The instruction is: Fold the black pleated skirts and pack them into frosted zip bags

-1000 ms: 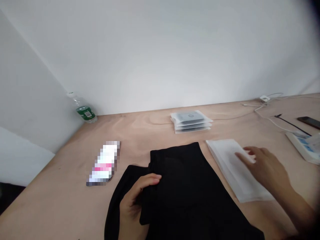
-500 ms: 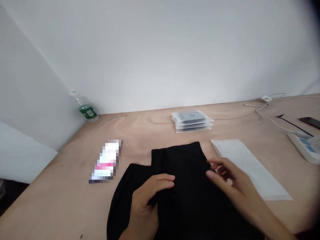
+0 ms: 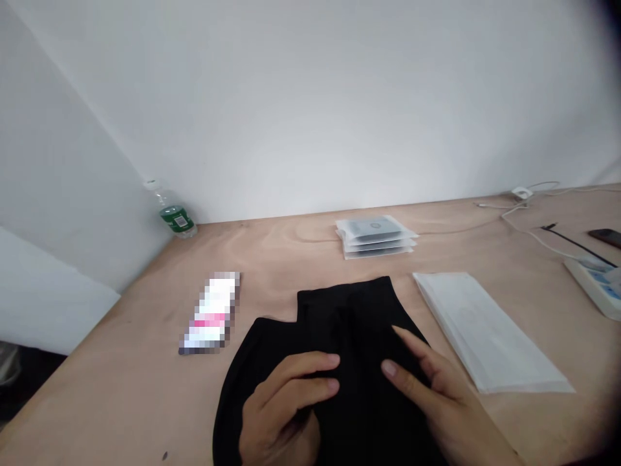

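A black cloth garment (image 3: 359,310) lies on the table in front of me, a raised crease running down its middle. My left hand (image 3: 286,401) rests on its left part, two fingers stretched out flat toward the crease and the thumb hidden. On the right part, my right hand (image 3: 431,382) touches the fabric with thumb and fingers apart. The garment's near end runs out of view below. Just right of it lies a flat, frosted white plastic bag (image 3: 490,330).
Behind the garment is a stack of several frosted bags (image 3: 376,236) with dark contents. A blurred-out phone (image 3: 211,314) lies left, and a green-labelled bottle (image 3: 177,217) stands by the wall. Cables, a power strip (image 3: 594,285) and a dark phone (image 3: 606,237) lie at right.
My right hand has moved left from the garment's right edge onto the fabric. The cloth bunches more in the middle. My left hand has shifted slightly down, and the view has turned slightly left.
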Available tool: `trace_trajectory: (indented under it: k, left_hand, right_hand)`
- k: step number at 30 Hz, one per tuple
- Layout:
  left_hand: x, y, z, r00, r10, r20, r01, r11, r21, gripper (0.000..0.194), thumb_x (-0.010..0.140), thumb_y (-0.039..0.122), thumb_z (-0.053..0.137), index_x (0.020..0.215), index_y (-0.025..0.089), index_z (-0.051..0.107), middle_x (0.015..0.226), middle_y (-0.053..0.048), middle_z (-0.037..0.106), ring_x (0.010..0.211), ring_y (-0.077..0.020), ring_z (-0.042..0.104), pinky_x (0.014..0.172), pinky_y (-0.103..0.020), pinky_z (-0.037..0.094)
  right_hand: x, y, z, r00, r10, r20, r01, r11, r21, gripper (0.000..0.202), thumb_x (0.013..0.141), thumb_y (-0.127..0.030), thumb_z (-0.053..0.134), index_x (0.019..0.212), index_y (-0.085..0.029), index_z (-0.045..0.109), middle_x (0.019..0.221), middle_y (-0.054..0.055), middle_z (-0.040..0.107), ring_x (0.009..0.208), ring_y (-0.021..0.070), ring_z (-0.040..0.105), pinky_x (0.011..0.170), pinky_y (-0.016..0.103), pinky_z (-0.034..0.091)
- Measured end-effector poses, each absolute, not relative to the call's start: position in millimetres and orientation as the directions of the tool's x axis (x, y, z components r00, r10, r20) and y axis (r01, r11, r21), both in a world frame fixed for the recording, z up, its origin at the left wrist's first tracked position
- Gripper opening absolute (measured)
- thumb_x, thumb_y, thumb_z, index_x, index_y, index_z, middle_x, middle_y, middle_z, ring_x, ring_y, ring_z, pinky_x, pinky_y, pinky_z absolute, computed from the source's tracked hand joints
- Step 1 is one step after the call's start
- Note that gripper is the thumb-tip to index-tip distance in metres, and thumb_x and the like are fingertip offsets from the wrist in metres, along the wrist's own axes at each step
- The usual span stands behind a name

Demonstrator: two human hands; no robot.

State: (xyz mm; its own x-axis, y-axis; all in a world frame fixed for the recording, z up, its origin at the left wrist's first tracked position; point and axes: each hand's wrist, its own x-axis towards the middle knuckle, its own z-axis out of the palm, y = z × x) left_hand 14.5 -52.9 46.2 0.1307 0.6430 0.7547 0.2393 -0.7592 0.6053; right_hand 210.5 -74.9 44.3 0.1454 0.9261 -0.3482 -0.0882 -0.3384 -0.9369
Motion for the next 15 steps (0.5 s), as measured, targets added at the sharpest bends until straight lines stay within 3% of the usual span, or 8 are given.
trace_trajectory:
  k: [4,7,9,11,13,15]
  left_hand:
    - [-17,-53,29,0.2,0.8,0.566,0.455,-0.587,0.669,0.024,0.078,0.003,0.052,0.087,0.023,0.061,0.101,-0.001,0.065,0.089,-0.0141,0.064,0.074,-0.024,0.055]
    - [-28,-55,16,0.23,0.854,0.466,0.677,-0.484,0.554,0.022,0.083,0.009,0.046,0.092,0.025,0.06,0.11,-0.004,0.062,0.101,-0.0174,0.06,0.08,-0.03,0.054]
    - [-24,-57,13,0.336,0.801,0.496,0.709,-0.562,0.426,0.018,0.08,0.017,0.053,0.096,0.024,0.059,0.11,-0.006,0.061,0.1,-0.0215,0.059,0.077,-0.035,0.054]
    - [-15,-59,14,0.486,0.714,0.504,0.676,-0.672,0.301,0.025,0.073,0.023,0.062,0.098,0.023,0.059,0.101,-0.007,0.064,0.09,-0.0234,0.061,0.068,-0.035,0.055]
    - [-7,-62,17,0.555,0.66,0.507,0.654,-0.722,0.225,0.027,0.07,0.017,0.062,0.097,0.023,0.058,0.088,-0.004,0.065,0.075,-0.0198,0.062,0.059,-0.031,0.053]
    - [-7,-67,18,0.519,0.672,0.528,0.671,-0.703,0.235,0.03,0.072,0.007,0.055,0.097,0.023,0.056,0.081,-0.002,0.064,0.07,-0.016,0.06,0.058,-0.027,0.051]
  right_hand:
    - [246,-77,28,0.249,0.934,-0.255,0.039,-0.273,-0.961,0.054,0.073,-0.045,0.062,0.123,-0.03,0.049,0.132,0.004,0.05,0.125,0.027,0.04,0.096,0.041,0.043]
    - [264,-78,18,0.187,0.963,-0.196,0.22,-0.236,-0.946,0.053,0.074,-0.041,0.06,0.125,-0.031,0.047,0.132,0.005,0.049,0.124,0.029,0.041,0.094,0.045,0.044]
    - [268,-78,14,0.154,0.972,-0.176,0.299,-0.216,-0.93,0.055,0.077,-0.038,0.056,0.129,-0.033,0.042,0.133,0.005,0.048,0.122,0.0289,0.043,0.093,0.048,0.045]
    - [268,-76,12,0.133,0.98,-0.148,0.341,-0.186,-0.921,0.058,0.078,-0.036,0.055,0.133,-0.034,0.036,0.136,0.004,0.046,0.123,0.0275,0.042,0.096,0.049,0.042]
    - [268,-75,14,0.103,0.987,-0.12,0.377,-0.15,-0.914,0.058,0.078,-0.034,0.054,0.133,-0.035,0.036,0.138,0.002,0.042,0.126,0.0256,0.038,0.1,0.049,0.036]
    - [272,-74,18,0.077,0.993,-0.092,0.426,-0.116,-0.897,0.053,0.078,-0.033,0.054,0.129,-0.037,0.041,0.139,0.0,0.041,0.128,0.0243,0.035,0.104,0.048,0.031]
